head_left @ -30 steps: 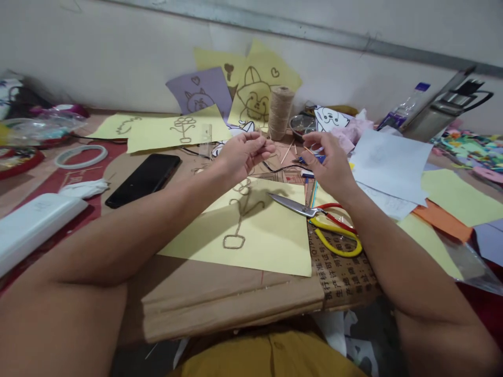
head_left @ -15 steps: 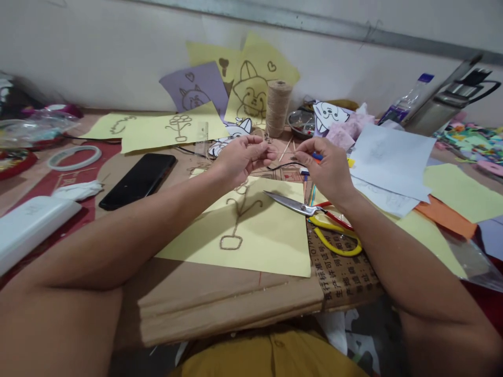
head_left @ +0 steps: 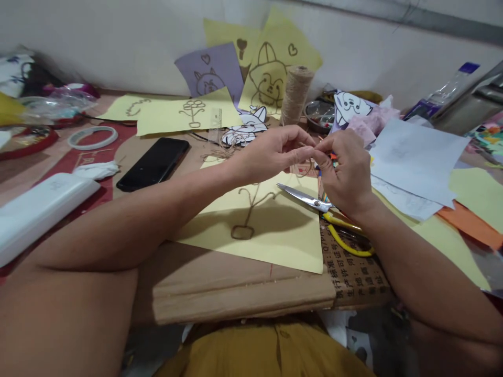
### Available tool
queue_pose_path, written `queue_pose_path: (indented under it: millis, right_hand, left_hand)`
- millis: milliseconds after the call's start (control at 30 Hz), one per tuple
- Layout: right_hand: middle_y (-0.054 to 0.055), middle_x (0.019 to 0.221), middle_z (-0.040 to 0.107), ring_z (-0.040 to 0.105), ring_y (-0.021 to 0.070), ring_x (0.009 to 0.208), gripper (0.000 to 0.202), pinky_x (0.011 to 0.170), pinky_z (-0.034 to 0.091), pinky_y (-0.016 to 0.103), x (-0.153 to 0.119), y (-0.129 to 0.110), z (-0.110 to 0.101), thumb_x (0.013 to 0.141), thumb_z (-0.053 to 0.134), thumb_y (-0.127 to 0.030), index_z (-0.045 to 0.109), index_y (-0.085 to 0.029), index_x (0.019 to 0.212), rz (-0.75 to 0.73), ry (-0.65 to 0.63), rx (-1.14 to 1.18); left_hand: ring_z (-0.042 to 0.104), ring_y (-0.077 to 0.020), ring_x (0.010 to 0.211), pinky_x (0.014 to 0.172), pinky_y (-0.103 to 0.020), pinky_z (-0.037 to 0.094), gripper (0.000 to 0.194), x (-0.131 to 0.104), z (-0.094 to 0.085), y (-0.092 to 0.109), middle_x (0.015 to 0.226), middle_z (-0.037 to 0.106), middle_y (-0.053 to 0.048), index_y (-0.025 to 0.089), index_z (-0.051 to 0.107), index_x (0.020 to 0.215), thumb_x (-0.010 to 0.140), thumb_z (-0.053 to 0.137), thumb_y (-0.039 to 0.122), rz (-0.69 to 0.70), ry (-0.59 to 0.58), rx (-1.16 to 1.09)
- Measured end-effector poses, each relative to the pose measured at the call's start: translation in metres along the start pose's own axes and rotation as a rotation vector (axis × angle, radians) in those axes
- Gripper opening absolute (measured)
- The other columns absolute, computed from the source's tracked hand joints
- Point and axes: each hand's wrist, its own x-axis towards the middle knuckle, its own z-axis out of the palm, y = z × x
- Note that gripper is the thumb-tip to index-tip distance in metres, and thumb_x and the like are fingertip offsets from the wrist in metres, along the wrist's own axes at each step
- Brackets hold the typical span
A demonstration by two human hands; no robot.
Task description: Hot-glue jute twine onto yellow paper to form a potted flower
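Nearest edge: layered cardboard [head_left: 243, 301], apparently serving as a work surface. On it a yellow sheet [head_left: 291, 238], lying flat, carries a twine plant figure [head_left: 248, 212]; its boxy pot faces the wearer and its stem runs away, its upper end partly hidden by the left hand.

Scissors [head_left: 304, 198] overlap the sheet's right edge, tips pointing left and away, handles by the right forearm, presumably parked within reach.

Above the sheet's far right part, left hand [head_left: 281, 149] and right hand [head_left: 346, 170] meet, thumb and forefinger of each pinching a thin twine strand [head_left: 309, 168]. Fingertips touching or nearly so; cannot tell which. The close two-handed grip probably keeps the limp fibre under control. Strand: no straight long axis; a curved loop hangs below the fingertips, free ends not resolvable.

Farther: smartphone [head_left: 153, 163] at left, lying obliquely; beyond the hands, twine spool [head_left: 296, 94], axis near upright.
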Motion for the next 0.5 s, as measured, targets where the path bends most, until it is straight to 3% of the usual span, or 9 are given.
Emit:
queue_pose_path:
  millis: [133,300,367,500]
  right_hand:
    - [0.005,0.084,0.062,0.059,0.0259,0.089,0.033,0.086,0.045,0.046,0.000,-0.006,-0.002,0.109,0.048,-0.049,0.055,-0.028,0.085,-0.010,0.008,-0.082]
    - [0.004,0.085,0.062,0.058,0.0251,0.088,0.028,0.087,0.043,0.045,0.001,-0.014,-0.005,0.111,0.046,-0.042,0.053,-0.027,0.087,-0.093,0.058,-0.063]
    - [0.004,0.086,0.060,0.058,0.0254,0.090,0.029,0.089,0.044,0.046,0.001,-0.015,-0.006,0.111,0.044,-0.041,0.053,-0.027,0.087,-0.094,0.049,-0.068]
    - [0.004,0.083,0.056,0.057,0.0260,0.088,0.030,0.089,0.045,0.047,0.000,-0.015,-0.007,0.110,0.042,-0.040,0.050,-0.027,0.084,-0.108,0.059,-0.083]
  left_hand:
    - [0.074,-0.0194,0.102,0.091,-0.031,0.058,0.007,0.000,-0.007,-0.002,0.104,0.080,-0.007,0.017,0.079,0.096,0.092,0.080,0.022,0.136,0.097,0.256]
    - [0.074,-0.0216,0.111,0.098,-0.034,0.058,0.006,0.000,-0.009,0.008,0.116,0.080,-0.006,0.020,0.080,0.085,0.090,0.078,0.017,0.182,0.109,0.241]
    - [0.076,-0.0211,0.104,0.091,-0.033,0.059,0.008,0.000,-0.008,0.012,0.105,0.081,-0.004,0.020,0.080,0.083,0.090,0.078,0.017,0.132,0.094,0.183]
    - [0.070,-0.0141,0.068,0.065,-0.025,0.055,0.011,0.000,-0.008,0.016,0.071,0.073,0.000,0.017,0.077,0.079,0.090,0.078,0.018,-0.007,0.025,0.059]
